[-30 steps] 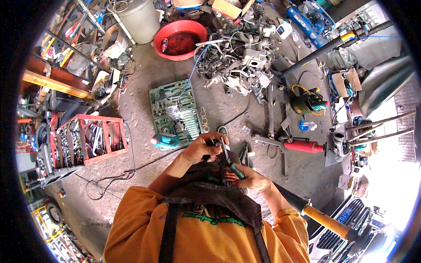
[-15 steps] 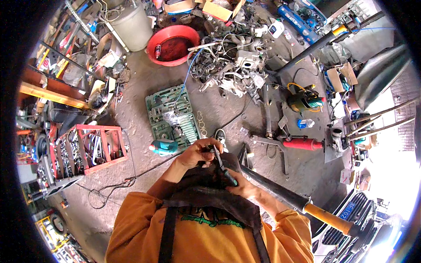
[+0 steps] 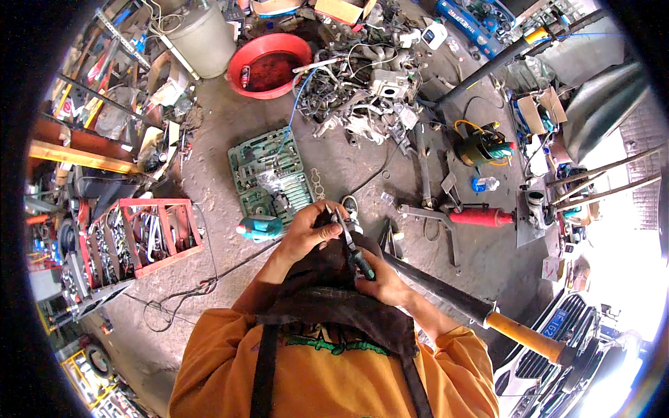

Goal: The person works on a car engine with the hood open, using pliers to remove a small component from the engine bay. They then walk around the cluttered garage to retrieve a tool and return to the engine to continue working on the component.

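In front of my apron (image 3: 313,282), my right hand (image 3: 385,280) is wrapped round the black-and-green handle of a hand tool (image 3: 359,263). Its narrow grey metal shaft points away from me, toward my left hand (image 3: 306,233). The exact kind of tool cannot be told. My left hand is closed, thumb and fingers curled about the shaft's far end. Something small and dark shows between those fingers, too covered to name. Just beyond the hands, an open green socket set case (image 3: 268,157) lies on the floor with a teal power tool (image 3: 259,228) beside it.
A red basin (image 3: 303,52) and a heap of metal parts (image 3: 369,90) lie farther off. At left stands a red tool rack (image 3: 164,266). A long black bar with an orange end (image 3: 526,338) slants on my right, near a car's front grille (image 3: 557,324). Cables cross the floor.
Both hands have moved slightly farther from my body with the tool. My right hand shows more fully, and the tool stands a little steeper. The whole view has shifted slightly.
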Motion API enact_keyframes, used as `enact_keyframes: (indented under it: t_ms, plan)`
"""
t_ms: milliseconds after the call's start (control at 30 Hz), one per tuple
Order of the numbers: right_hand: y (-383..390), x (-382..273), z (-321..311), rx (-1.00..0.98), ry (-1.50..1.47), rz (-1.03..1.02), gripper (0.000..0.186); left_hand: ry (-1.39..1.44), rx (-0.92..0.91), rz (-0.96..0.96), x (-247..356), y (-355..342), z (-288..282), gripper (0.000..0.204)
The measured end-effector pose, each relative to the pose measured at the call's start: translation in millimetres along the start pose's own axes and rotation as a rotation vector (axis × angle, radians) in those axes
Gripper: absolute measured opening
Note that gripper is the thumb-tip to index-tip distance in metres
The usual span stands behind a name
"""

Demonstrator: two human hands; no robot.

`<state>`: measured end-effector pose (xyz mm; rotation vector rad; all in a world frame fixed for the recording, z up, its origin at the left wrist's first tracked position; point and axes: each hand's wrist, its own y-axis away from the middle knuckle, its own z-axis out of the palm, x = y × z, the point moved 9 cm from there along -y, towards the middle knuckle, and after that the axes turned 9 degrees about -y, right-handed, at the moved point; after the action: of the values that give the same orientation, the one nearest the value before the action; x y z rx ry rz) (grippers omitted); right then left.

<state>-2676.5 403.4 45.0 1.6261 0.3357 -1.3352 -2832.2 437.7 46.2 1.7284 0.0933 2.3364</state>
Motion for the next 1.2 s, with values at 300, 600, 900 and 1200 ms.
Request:
enact_keyframes:
  t_ms: [300,600,900,1200]
  plan:
    - [-2,-3,2,-0.155,0.024,-0.007,0.078,0.053,-0.022,0.04,-3,-4,-4,0.026]
    - [7,-25,3,-0.275,0.106,0.013,0.076,0.002,-0.084,0.124,10,-6,-6,0.023]
    - [15,-30,-8,-0.311,-0.047,0.065,0.062,-0.299,-0.045,0.243,25,-3,-12,0.024]
    - [14,-21,-18,-0.367,-0.076,0.015,0.058,-0.59,-0.153,0.411,44,-4,-4,0.029]
